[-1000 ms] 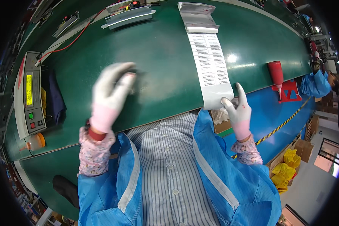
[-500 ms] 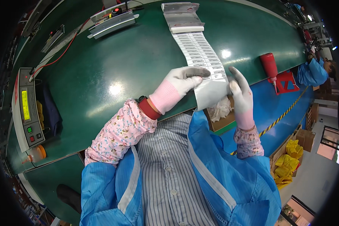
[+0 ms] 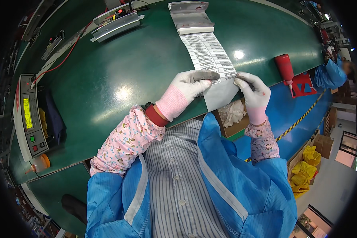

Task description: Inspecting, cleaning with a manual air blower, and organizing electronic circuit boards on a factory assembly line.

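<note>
A strip of white printed labels runs from a roll at a metal holder at the far side of the bench toward me, and its near end is bare backing. My left hand, in a white glove with darkened fingertips, pinches the strip's left edge. My right hand, gloved likewise, has thumb and forefinger closed at the strip's right edge, by the lowest labels. Whether a label corner is lifted between those fingers is too small to tell.
A red squeeze bottle leans nozzle-down in a red stand at the bench's right edge. Below the strip sits a cardboard box with crumpled paper. A control box with a lit display stands left. A co-worker's blue sleeve shows far right.
My right hand has moved up and slightly left, and its fingers, apart before, have closed at the strip's right edge. The left hand keeps its hold almost unmoved.
</note>
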`<move>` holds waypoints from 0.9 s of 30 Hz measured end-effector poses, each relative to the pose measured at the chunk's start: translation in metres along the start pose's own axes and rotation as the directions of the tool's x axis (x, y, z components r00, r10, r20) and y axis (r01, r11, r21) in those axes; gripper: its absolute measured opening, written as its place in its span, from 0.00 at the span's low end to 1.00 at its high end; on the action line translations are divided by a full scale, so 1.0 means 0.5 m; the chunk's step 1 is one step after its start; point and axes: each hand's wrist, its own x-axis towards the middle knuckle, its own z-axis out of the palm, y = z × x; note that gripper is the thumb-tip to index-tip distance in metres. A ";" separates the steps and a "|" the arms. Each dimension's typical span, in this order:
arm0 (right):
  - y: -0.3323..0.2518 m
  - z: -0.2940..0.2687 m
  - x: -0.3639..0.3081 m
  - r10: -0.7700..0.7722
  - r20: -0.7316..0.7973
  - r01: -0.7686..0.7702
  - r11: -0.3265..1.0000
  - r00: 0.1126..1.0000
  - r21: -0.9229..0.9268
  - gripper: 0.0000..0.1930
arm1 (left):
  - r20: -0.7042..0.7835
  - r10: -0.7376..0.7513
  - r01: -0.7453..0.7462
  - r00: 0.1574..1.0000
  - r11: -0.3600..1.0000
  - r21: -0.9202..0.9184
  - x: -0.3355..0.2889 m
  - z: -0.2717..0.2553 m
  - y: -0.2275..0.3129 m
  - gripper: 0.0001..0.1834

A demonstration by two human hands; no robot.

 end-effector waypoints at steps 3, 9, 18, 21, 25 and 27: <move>0.002 -0.009 0.000 -0.165 -0.017 0.164 0.985 0.986 -0.063 0.17 | -0.008 -0.008 0.007 1.000 1.000 -0.016 -0.002 -0.002 0.001 0.20; -0.044 0.012 0.012 -0.004 -0.083 0.019 0.984 0.997 0.177 0.26 | -0.028 0.032 -0.034 0.999 0.998 -0.050 -0.007 0.000 0.005 0.21; -0.078 0.043 0.067 0.195 0.052 -0.198 0.878 0.979 0.436 0.35 | -0.221 0.765 -0.108 0.604 0.353 0.929 -0.174 -0.155 0.099 0.28; -0.071 0.030 0.085 0.221 0.035 -0.210 0.849 0.975 0.484 0.34 | -0.114 0.929 0.627 0.352 -0.144 0.766 -0.315 -0.365 0.134 0.25; -0.100 0.054 0.101 0.196 0.068 -0.202 0.825 0.978 0.527 0.34 | -0.374 0.899 0.932 0.228 -0.090 0.351 -0.467 -0.556 0.113 0.26; -0.107 0.061 0.106 0.188 0.070 -0.196 0.822 0.980 0.535 0.34 | -0.518 0.825 0.939 0.225 -0.042 0.341 -0.479 -0.596 0.103 0.23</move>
